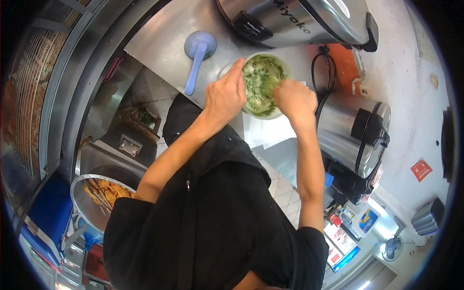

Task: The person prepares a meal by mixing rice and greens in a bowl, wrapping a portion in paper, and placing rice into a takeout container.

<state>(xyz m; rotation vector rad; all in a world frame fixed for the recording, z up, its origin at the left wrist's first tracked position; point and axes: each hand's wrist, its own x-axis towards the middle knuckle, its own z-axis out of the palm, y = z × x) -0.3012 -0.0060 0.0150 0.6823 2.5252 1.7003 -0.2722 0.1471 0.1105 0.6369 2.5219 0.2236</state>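
A round pale bowl (265, 115) stands on the steel counter, holding a lumpy green and whitish mixture (255, 78). My left hand (226, 92) is pressed along the bowl's left rim, its fingers pointing away from me. My right hand (295, 99) is closed around the handle of a whisk (269, 85), whose wires sit in the mixture; the handle is mostly hidden by the fist. Left of the bowl, a lavender plastic ladle (197, 65) lies on the counter with its cup turned down and green bits at its edge.
A large steel rice cooker (290, 21) stands beyond the bowl. Another steel cooker (348, 127) is on the right, near a looped black cord (324, 70). White paper (270, 132) lies under the bowl's near side. At lower left, a metal basin (81, 197) holds orange fried food and tongs.
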